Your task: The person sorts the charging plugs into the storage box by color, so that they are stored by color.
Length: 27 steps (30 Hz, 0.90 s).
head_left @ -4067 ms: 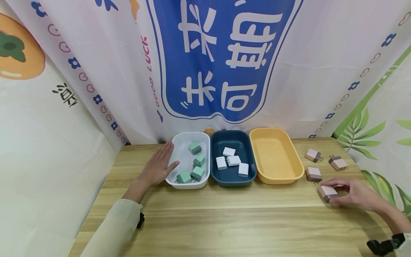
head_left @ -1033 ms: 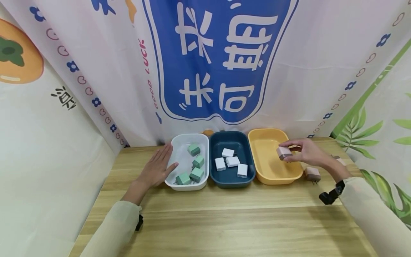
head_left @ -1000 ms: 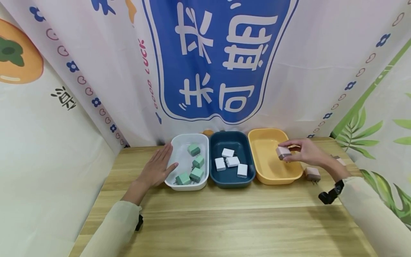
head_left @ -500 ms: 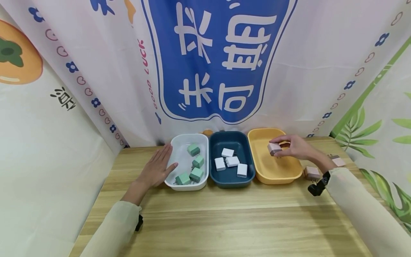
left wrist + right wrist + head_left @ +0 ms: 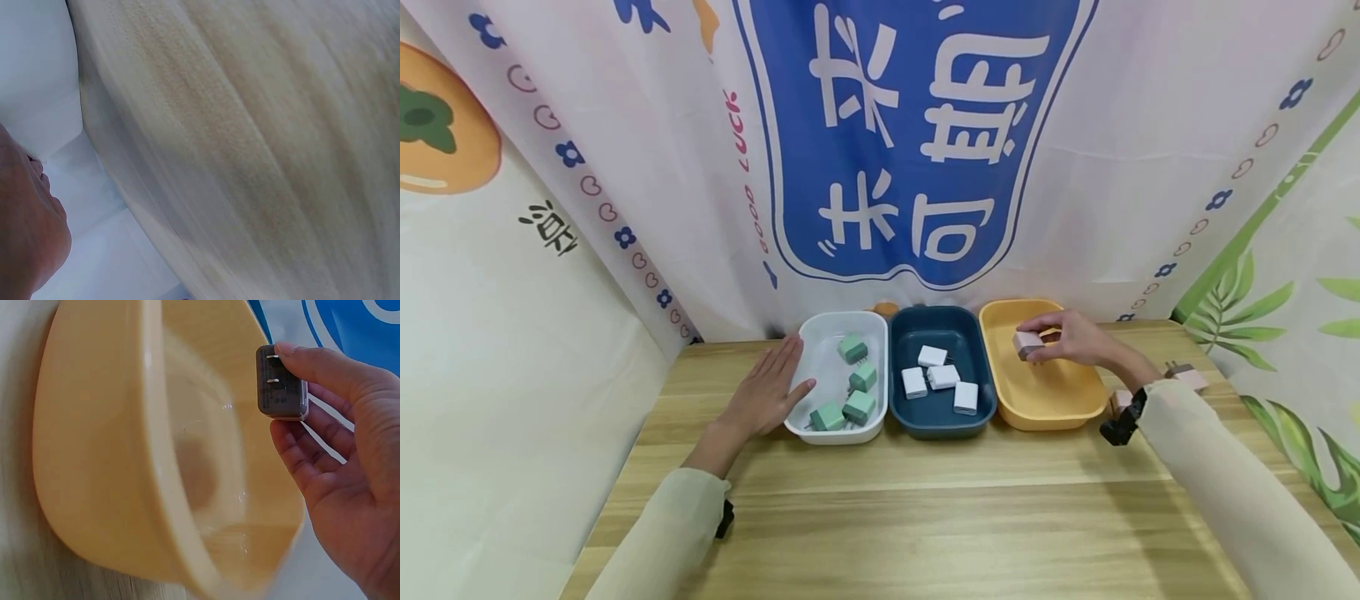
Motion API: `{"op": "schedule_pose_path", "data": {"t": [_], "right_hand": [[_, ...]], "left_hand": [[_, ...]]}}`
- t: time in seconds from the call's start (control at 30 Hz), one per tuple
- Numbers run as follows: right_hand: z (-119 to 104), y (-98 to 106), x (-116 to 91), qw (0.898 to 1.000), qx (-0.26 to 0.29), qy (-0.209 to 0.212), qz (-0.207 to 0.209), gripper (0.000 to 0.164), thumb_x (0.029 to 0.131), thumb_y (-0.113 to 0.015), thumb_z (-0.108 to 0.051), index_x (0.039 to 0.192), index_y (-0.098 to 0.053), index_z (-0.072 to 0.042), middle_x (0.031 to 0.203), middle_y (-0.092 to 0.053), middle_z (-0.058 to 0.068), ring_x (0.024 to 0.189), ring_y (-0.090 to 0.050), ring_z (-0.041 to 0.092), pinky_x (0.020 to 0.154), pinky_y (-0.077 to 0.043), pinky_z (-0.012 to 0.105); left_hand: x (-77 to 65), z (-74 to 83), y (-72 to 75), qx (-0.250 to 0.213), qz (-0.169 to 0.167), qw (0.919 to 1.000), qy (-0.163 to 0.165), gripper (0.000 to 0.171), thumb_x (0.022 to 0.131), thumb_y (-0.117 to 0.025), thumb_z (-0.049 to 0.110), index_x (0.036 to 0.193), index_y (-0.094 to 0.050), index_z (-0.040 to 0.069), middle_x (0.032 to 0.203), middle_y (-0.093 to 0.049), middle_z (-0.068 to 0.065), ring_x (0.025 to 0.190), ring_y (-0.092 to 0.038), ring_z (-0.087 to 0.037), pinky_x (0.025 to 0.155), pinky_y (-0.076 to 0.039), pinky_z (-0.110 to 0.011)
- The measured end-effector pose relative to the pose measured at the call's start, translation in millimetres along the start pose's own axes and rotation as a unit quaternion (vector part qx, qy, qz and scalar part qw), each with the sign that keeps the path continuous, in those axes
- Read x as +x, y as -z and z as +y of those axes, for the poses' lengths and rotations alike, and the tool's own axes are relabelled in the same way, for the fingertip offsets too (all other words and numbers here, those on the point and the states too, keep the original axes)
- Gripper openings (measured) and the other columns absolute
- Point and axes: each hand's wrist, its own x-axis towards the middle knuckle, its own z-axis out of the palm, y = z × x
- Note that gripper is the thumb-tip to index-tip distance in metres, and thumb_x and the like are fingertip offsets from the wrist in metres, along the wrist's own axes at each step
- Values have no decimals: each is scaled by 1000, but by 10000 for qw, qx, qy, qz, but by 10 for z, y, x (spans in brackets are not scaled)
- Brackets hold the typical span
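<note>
My right hand [image 5: 1075, 340] pinches a pink-and-brown plug charger [image 5: 1027, 342] between thumb and fingers, above the yellow tray [image 5: 1048, 398]. In the right wrist view the charger [image 5: 280, 384] shows its dark face with two metal prongs, and the tray's rim [image 5: 153, 425] is beside it. My left hand [image 5: 763, 396] lies with straight fingers against the left rim of the white tray [image 5: 814, 367]. That tray holds several green chargers [image 5: 859, 407]. In the left wrist view only part of the left hand [image 5: 34, 219] shows by the white tray wall.
Between the two trays stands a dark blue tray [image 5: 917, 329] with several white chargers [image 5: 966, 398]. Pink chargers [image 5: 1187, 377] lie on the wooden table [image 5: 910, 517] at the right, partly behind the right forearm. A printed curtain [image 5: 1045, 217] hangs at the back edge.
The right hand has lifted a pink charger from the table at the right and carried it left over the yellow tray, still drifting left lately. The left hand has stayed put.
</note>
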Motion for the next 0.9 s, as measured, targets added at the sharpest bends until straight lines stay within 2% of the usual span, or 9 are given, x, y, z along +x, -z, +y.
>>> {"op": "schedule_pose_path", "data": {"t": [0.37,0.6,0.9], "right_hand": [[92,-78,171,9998,107,7,-148,52,89,-88,-21,135,-71,-3,129,-72,17,108,-63,30,93,-54,30],[104,-156,252,9994,182,-58,-286,50,90,-87,-15,134,-71,1,128,-72,19,109,-61,32,98,-55,41],[102,-235,333,9994,33,-46,-348,46,89,-88,-17,129,-74,0,120,-75,16,105,-64,31,93,-53,33]], "left_hand": [[0,-7,-4,-13,-8,10000,2,85,112,-32,57,169,-4,1,178,-3,-17,165,2,-32,134,-4,-51],[-1,-12,-12,13,12,10000,-4,85,112,-31,58,169,-4,1,178,-2,-16,165,0,-33,134,-6,-52],[-4,-10,-16,68,18,10000,-4,85,112,-31,58,169,-3,1,178,-3,-16,165,-2,-34,134,-6,-51]]}}
